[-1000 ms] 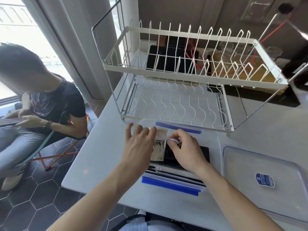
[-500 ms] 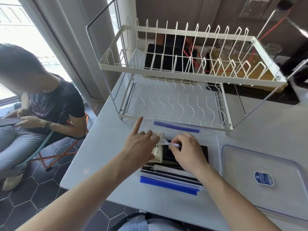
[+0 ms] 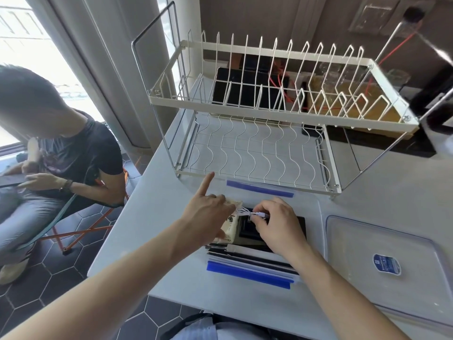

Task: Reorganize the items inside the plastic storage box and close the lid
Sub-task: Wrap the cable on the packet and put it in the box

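A clear plastic storage box with blue clips stands open on the white table, just in front of me. Inside lie a beige packet, a black flat device and several dark slim items along the near side. My left hand rests over the beige packet, index finger stretched out, other fingers curled. My right hand pinches a bundled white cable above the black device. The box's clear lid with a blue label lies flat to the right.
A white two-tier wire dish rack stands right behind the box. Dark devices, red wires and a yellowish box lie beyond it. A person in a dark shirt sits on a folding chair at left. The table edge runs near my body.
My left hand has curled its fingers over the beige packet and stretched its index finger out. The right hand has kept hold of the white cable, nearly in place.
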